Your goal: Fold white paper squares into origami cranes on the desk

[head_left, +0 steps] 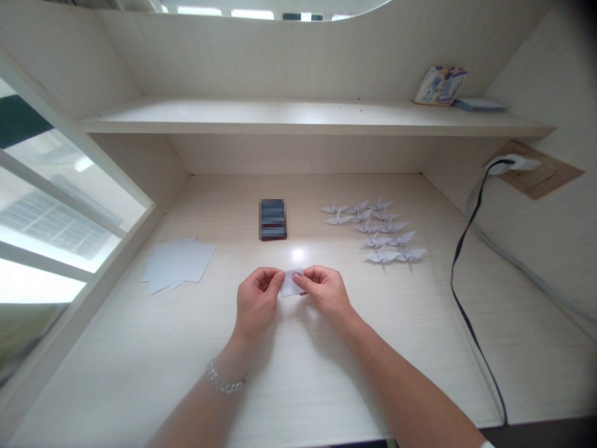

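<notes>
A small folded piece of white paper [291, 285] is held between my two hands over the middle of the desk. My left hand [259, 295] pinches its left edge between thumb and fingers. On the other side, my right hand [326, 289] grips the right edge, its thumb lying on top of the paper. To the right beyond my hands stand several white paper cranes [383, 228] in rows. Several loose white paper sheets [180, 262] lie in an overlapping pile on the left.
Behind my hands lies a dark phone-like rectangle [273, 219], its face blurred. A black cable [459, 292] runs from the wall socket [536, 171] down the right side. The shelf [280, 115] above carries a small colourful packet [439, 85] and a flat bluish item [480, 104].
</notes>
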The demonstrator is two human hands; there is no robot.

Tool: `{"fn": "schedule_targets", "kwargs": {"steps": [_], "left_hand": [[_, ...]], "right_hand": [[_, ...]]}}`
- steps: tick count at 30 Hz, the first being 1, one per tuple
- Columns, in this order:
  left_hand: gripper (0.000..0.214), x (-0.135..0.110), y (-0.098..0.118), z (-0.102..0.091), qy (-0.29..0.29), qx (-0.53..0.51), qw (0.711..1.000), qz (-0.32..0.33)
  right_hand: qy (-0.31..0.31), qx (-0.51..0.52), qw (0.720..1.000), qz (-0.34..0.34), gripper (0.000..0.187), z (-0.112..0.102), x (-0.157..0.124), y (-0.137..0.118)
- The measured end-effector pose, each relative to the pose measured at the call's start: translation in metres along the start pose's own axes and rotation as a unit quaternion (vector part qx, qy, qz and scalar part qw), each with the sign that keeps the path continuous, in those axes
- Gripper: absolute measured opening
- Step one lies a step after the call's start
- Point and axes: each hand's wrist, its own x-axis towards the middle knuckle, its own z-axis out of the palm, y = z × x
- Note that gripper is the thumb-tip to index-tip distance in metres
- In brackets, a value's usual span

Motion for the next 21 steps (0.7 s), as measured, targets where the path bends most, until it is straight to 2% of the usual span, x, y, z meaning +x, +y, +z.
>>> {"fn": "schedule_targets", "kwargs": {"steps": [5,11,17,21], "left_hand": [[0.019,0.0007,-0.0019,-0.0003,-0.002,0.007,1.000,-0.006],[0.020,0.0002,-0.0023,0.0002,-0.006,0.011,1.000,-0.013],[0.022,-0.0006,-0.0045,0.0008,-0.022,0.051,0.998,-0.008],[0.022,-0.0013,-0.0054,0.0020,-0.027,0.059,0.998,-0.014]], "right_hand": [[-0.010,0.010,1.000,0.009,0.022,-0.0013,0.0000,-0.0019],[0.057,0.006,0.998,0.015,0.022,0.0000,-0.0009,-0.0039],[0.014,0.032,0.999,0.020,0.026,-0.0007,0.0013,0.0015],[0.043,0.028,0.998,0.027,0.024,0.0005,0.0001,0.0031]]}}
